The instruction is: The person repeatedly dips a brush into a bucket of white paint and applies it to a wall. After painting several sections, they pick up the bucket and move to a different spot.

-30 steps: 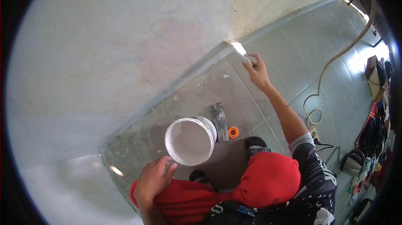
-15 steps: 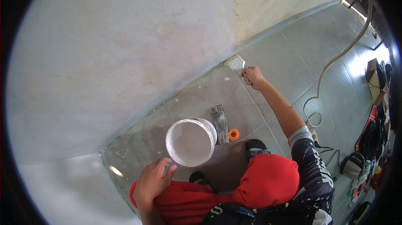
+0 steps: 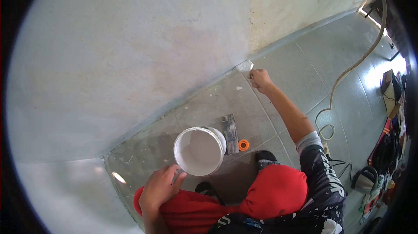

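My right hand [image 3: 260, 80] is stretched out low, its fingers wrapped round the handle of a wide paintbrush [image 3: 244, 66]. The pale bristles are at the foot of the wall [image 3: 183, 55], where it meets the floor. Over my red-clothed knee, my left hand [image 3: 162, 189] hangs open with bent fingers apart, holding nothing. Its fingertips are right by the rim of a white bucket [image 3: 222, 139] containing whitish liquid. Beside the bucket lie a stained grey rectangular block [image 3: 230, 134] and an orange ring-shaped roll [image 3: 243, 145].
Grey floor tiles [image 3: 300, 86] run along the wall, with white spots near it. A beige hose [image 3: 348, 64] curves down the right side to a power strip [image 3: 325, 148] with black cords. Cloths and a box [image 3: 390, 94] crowd the far right. My shoe [image 3: 264, 157] is near the roll.
The paintbrush has moved slightly along the foot of the wall, its bristles now closer against it. The view has shifted a little; my left hand stays over my knee.
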A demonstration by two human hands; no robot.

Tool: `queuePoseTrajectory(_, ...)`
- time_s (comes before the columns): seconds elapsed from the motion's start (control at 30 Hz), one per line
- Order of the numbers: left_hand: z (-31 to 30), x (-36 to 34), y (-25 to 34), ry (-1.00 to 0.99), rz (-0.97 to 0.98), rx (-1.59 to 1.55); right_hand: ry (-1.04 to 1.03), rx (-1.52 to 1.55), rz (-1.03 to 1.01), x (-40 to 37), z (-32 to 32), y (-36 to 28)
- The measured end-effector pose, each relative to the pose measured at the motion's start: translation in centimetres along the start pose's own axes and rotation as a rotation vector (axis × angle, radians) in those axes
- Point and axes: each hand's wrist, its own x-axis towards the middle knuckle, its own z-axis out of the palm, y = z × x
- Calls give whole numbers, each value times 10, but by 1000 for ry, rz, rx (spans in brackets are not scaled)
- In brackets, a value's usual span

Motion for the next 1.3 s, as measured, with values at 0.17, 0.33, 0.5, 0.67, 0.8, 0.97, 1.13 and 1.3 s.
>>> queuePoseTrajectory(0.17, -3, -3, 0, 24, -42, -32, -51, 82, -88, -45, -14, 12)
queuePoseTrajectory(0.33, 0, -2, 0, 25, -41, 3, -21, 12, -12, -16, -8, 24)
queuePoseTrajectory(0.5, 3, -5, -5, 27, -12, -10, 2, -36, -32, -13, 8, 8)
queuePoseTrajectory(0.67, 1, -6, -9, 32, -28, -9, -153, 151, -184, -69, -5, -9)
queuePoseTrajectory(0.8, 0, -4, -7, 26, -27, 0, -108, 91, -101, -53, -16, 10)
queuePoseTrajectory(0.97, -3, -8, -1, 0, -30, -28, -3, -42, -14, 1, -14, 30)
queuePoseTrajectory(1.13, -1, -13, -2, 33, -56, -5, -46, -32, -159, -60, 8, -54)
queuePoseTrajectory(1.3, 0, -7, -4, 6, -66, -4, -243, 45, -269, -114, -2, -77)
